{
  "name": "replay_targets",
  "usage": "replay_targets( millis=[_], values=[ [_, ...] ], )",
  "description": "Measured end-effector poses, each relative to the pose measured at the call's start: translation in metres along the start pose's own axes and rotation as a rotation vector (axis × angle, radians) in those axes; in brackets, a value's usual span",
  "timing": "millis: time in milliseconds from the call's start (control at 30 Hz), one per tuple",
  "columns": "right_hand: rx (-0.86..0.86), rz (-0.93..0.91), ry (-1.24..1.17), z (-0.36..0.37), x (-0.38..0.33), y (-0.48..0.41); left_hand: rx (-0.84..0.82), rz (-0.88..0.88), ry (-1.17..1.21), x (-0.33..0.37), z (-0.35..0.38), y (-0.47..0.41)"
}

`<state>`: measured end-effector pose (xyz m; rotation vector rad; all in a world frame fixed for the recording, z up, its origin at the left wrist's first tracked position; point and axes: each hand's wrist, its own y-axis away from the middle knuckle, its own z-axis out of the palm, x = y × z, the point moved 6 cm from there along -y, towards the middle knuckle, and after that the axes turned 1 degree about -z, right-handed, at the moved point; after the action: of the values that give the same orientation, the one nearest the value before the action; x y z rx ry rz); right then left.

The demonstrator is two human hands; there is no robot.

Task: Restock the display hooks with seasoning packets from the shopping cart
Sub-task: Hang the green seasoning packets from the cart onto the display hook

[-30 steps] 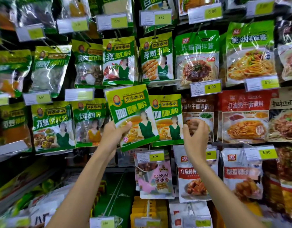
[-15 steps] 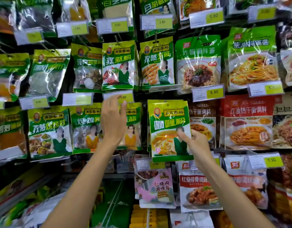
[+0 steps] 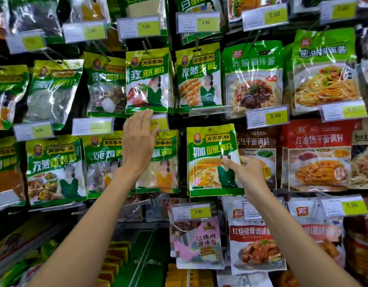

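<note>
A green and yellow curry powder packet (image 3: 210,150) hangs in the middle row of the display wall. My right hand (image 3: 246,172) pinches its right edge between thumb and fingers. My left hand (image 3: 138,141) is raised flat with straight fingers in front of the neighbouring green packet (image 3: 166,162) to the left; its fingertips reach the price tag (image 3: 159,122) above that packet. Whether the fingers touch the tag is unclear. The hook behind the curry packet is hidden, and no shopping cart is in view.
Rows of hanging seasoning packets fill the wall: green ones (image 3: 148,79) above and left, red noodle sauce packets (image 3: 318,154) to the right, rib sauce packets (image 3: 255,239) below. Yellow price tags (image 3: 267,117) stick out on hook ends. Low shelves (image 3: 116,257) lie beneath.
My left hand let go of the curry packet and rose to the price tag on the left. My right hand took the packet, which now hangs straight one column to the right.
</note>
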<state>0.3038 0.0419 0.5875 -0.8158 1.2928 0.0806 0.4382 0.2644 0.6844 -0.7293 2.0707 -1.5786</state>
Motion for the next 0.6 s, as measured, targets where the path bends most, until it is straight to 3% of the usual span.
replay_targets(
  millis=[400,600],
  values=[
    [0.192,-0.114,0.201,0.013,0.007,-0.014,0.018,-0.007,0.023,0.0,-0.003,0.001],
    [0.195,-0.163,0.29,0.017,0.011,-0.016,0.036,0.007,0.022,0.002,-0.004,0.001]
  ],
)
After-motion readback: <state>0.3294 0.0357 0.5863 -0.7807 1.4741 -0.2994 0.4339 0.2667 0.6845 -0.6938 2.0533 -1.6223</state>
